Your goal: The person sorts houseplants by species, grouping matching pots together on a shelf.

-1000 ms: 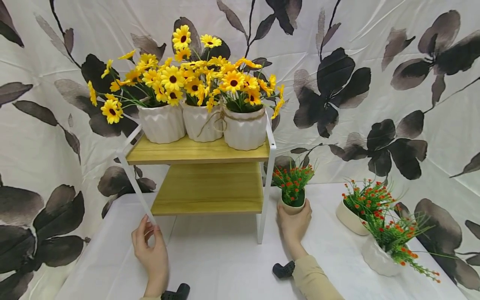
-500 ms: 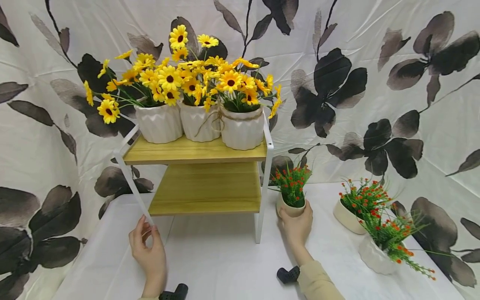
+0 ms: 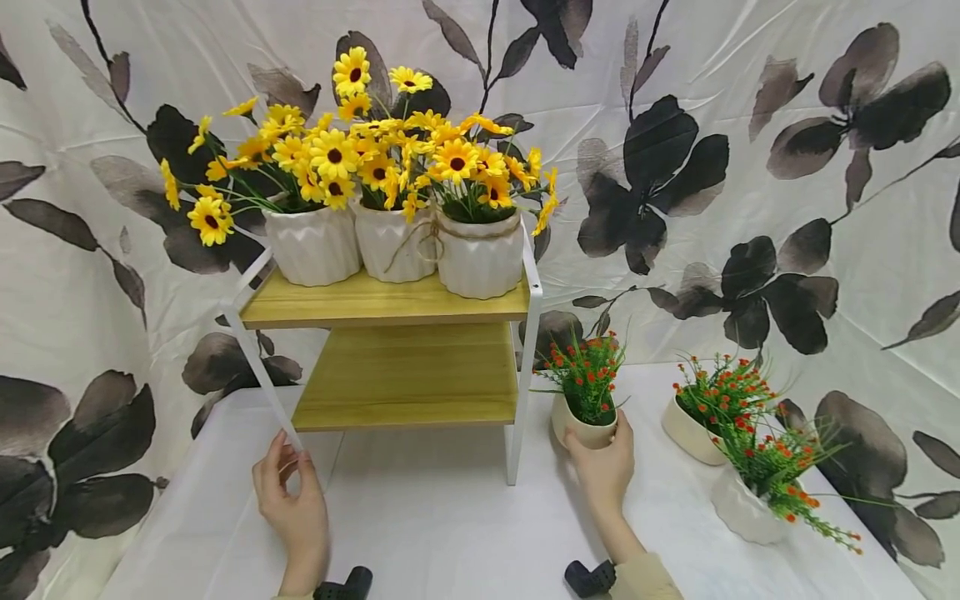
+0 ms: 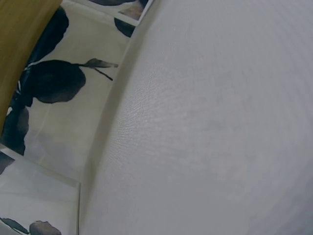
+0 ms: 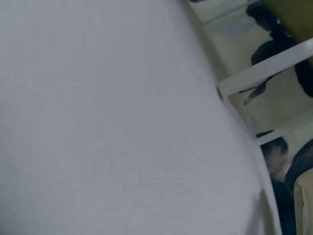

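Observation:
A two-tier shelf point(image 3: 386, 304) with wooden boards and a white frame stands on the white-covered table. At its front left leg, my left hand point(image 3: 291, 504) pinches the lower end between thumb and fingers. My right hand point(image 3: 606, 471) grips a cream flowerpot point(image 3: 573, 427) of red flowers and green grass, right of the shelf. In the right wrist view a cream edge of the pot point(image 5: 304, 203) shows at the lower right corner. Three white pots of yellow daisies, among them the twine-tied pot point(image 3: 480, 258), stand on the upper board.
Farther right, a second cream pot point(image 3: 692, 433) and a white pot point(image 3: 750, 507), both with red flowers, tilt on the table point(image 3: 450, 533). A flower-printed cloth point(image 3: 712, 75) hangs behind and at the sides. A right shelf leg point(image 3: 516, 450) stands left of the held pot.
My right hand has drawn the cream flowerpot slightly toward me and away from the shelf. The left hand stays at the shelf leg. The whole head view has shifted a little.

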Tool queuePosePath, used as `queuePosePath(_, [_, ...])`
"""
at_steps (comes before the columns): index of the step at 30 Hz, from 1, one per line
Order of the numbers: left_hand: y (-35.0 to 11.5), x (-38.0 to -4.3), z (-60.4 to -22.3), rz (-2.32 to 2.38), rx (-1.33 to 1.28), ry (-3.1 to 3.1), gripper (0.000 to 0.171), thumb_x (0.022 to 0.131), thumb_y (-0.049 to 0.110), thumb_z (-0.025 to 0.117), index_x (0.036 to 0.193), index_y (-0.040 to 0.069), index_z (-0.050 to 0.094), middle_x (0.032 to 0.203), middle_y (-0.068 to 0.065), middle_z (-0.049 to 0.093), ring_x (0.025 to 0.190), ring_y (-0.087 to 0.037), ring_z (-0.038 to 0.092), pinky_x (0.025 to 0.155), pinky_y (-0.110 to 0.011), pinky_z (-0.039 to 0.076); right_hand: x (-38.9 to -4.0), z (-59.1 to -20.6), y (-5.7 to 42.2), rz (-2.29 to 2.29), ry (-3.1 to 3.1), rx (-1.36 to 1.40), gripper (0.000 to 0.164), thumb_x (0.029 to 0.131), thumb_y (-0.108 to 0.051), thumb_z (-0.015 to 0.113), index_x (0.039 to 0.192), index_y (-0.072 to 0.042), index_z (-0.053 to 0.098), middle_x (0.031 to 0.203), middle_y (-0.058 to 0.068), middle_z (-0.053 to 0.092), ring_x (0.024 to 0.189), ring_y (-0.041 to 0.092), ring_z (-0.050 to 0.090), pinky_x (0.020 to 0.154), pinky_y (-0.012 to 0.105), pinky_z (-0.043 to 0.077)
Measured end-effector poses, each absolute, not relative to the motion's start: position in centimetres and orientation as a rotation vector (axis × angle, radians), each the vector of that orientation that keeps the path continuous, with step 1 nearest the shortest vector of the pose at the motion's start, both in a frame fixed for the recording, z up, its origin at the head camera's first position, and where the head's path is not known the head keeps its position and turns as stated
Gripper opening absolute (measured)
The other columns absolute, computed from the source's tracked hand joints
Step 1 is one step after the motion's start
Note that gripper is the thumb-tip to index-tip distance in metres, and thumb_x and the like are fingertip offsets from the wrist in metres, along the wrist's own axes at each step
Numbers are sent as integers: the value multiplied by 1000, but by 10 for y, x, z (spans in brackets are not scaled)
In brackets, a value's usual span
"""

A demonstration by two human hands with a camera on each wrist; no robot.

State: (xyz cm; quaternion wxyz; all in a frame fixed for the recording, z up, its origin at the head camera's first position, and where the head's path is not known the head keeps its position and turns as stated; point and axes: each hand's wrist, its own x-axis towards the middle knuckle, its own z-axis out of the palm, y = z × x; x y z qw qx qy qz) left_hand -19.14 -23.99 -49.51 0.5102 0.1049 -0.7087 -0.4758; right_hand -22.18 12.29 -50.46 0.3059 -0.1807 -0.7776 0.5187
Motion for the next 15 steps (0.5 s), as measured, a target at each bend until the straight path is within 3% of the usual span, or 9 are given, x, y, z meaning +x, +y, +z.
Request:
queuePosePath(9, [-240,-188,-491,-1209,209,-1669,43,89,-8,58,129,4,58,102,19,48,99,3,50,87,-8,43,-190,-482,126,1380,-1983,-386,75,68,-14,81,136,-3,49,127,14,58,109,23,54,86,30,47])
queuePosePath(15, [-237,-187,-488,-1215,205,-1672,42,89,-7,58,130,5,58,103,22,46,101,5,48,87,-9,43,-163,-468,127,1393,-1961,-300,79,68,-9,83,138,-2,46,130,14,57,108,5,47,88,16,42])
